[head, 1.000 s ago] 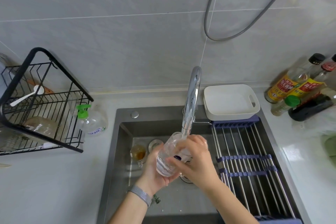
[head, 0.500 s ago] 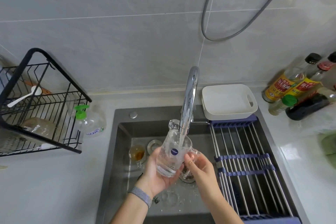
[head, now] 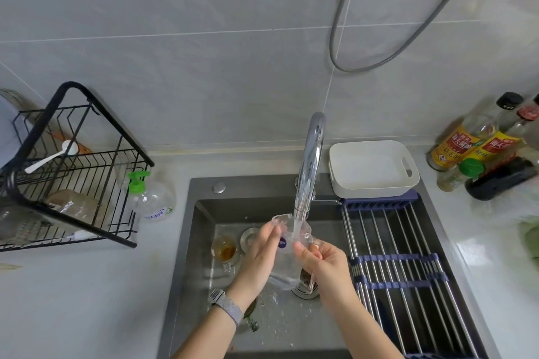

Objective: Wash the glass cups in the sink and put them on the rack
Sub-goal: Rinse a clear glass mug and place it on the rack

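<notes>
Since half a second ago, the right hand point(head: 323, 264) has been brought up to the glass cup point(head: 287, 256), pinched at its right side. It is gripped from the left by the left hand point(head: 261, 253), tilted, mouth up under the tap point(head: 310, 166), above the sink point(head: 201, 242); the rack point(head: 402, 259) lies nearer the right hand.

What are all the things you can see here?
glass cup: 1, clear, under running faucet
dirty cup: 1, brownish, in sink
soap bottle: 1, clear, green pump, left counter
wire rack: 1, black, left counter
spoon: 1, white, in wire rack
tub: 1, white, behind sink
roll-up rack: 1, steel, over sink's right side
sauce bottles: several, right counter
left hand: holds glass cup
right hand: holds glass cup
</notes>
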`<state>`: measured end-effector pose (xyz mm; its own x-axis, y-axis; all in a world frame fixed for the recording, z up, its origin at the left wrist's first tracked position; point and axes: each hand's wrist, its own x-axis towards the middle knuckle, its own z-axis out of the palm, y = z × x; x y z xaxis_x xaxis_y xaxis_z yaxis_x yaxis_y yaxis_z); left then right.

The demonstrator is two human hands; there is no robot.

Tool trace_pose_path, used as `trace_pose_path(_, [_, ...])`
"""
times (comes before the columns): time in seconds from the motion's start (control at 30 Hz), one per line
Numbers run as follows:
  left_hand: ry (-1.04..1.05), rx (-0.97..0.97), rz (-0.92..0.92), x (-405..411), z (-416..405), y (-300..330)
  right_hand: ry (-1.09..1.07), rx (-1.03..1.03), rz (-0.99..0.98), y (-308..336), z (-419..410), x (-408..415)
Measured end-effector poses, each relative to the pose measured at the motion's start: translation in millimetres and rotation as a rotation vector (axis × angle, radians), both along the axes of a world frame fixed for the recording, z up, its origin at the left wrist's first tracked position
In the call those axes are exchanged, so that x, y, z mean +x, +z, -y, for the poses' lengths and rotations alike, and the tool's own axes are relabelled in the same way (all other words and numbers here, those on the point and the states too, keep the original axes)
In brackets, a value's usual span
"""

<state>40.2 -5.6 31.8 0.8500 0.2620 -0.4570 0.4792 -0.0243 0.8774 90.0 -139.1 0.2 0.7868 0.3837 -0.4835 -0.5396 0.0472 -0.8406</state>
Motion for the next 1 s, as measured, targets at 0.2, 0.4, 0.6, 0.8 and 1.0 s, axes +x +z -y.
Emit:
trace_pose_path(0.2, [-0.038, 0.057, -0.062, 2, -1, -3, -0.029, 0.08, -0.138, 6, 7, -3])
trace_pose_path(0.4, [0.136, -0.036, -0.21, 8, -6, -12, -0.092, 0.065, -0.257, 7, 6, -7])
trace_pose_path(0.6, [-0.031, -0.062, -0.379, 15, -5, -2, -0.115, 0.028, -0.375, 12, -1, -3])
trace_pose_path(0.8, [-0.018, -0.058, -0.405, 17, 1, 3, -0.023, -0.076, -0.32, 9, -1, 2])
trace_pose_path(1.0, [-0.024, -0.054, -0.31, 14, 3, 2, 0.002, -0.026, -0.178, 12, 5, 8])
